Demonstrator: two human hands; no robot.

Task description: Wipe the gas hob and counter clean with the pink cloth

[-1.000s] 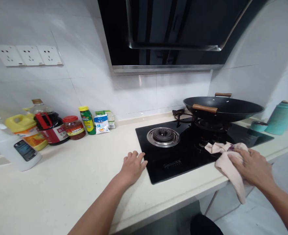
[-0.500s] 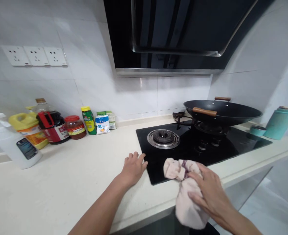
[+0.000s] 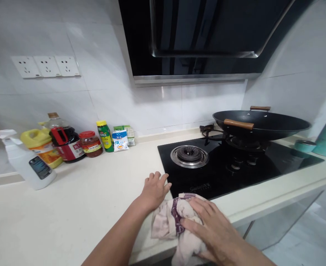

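Note:
A bunched, pale pink cloth (image 3: pixel 163 223) with a purple band lies across the counter's front edge and the near left corner of the black gas cooktop (image 3: pixel 215 181). My right hand (image 3: pixel 211 225) presses on it from above, fingers curved over the fabric, and part of the cloth hangs below the edge. Beside it, my left hand (image 3: pixel 155 190) rests on the counter with fingers apart, its fingertips at the cooktop's left border. That hand holds nothing. Behind both hands is the bare left burner (image 3: pixel 189 156).
A black wok (image 3: pixel 262 125) with wooden handles sits on the right burner, under the range hood (image 3: pixel 204 66). A teal bowl (image 3: pixel 304 146) stands at far right. Along the left wall are a spray bottle (image 3: pixel 27 162), a red-lidded jar (image 3: pixel 90 145) and several other containers.
My right hand has brought the cloth left and toward me, from over the cooktop's front onto the counter edge near my left hand. The left hand stays put; the view shifts slightly.

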